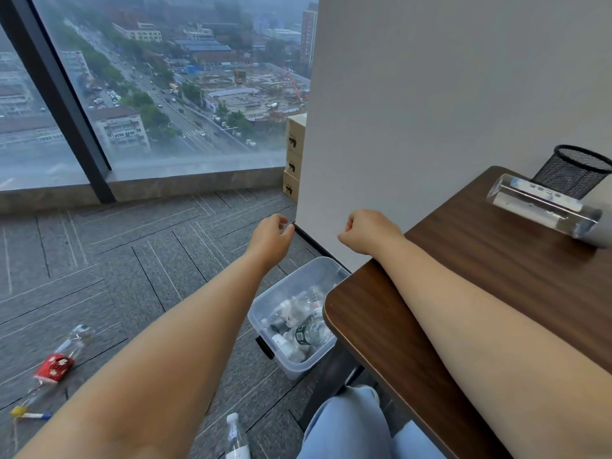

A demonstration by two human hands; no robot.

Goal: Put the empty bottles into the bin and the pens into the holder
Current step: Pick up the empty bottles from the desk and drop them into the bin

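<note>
A clear plastic bin [326, 268] stands on the carpet beside the desk, with several empty bottles inside. My left hand [270, 235] hangs above and beyond it, fingers loosely curled, holding nothing. My right hand [366, 231] reaches past the desk corner with its fingers curled, also holding nothing. A clear bottle [543, 207] lies on the wooden desk [463, 260] in front of the black mesh holder [574, 170]. On the floor at left lie a red-labelled bottle [58, 362] and a blue and white pen [31, 415]. Another bottle [236, 438] stands near my knee.
A grey partition wall [430, 94] rises behind the desk. Cardboard boxes [293, 157] are stacked by the window. Grey carpet covers the floor at left. My leg in light jeans [347, 425] is at the bottom.
</note>
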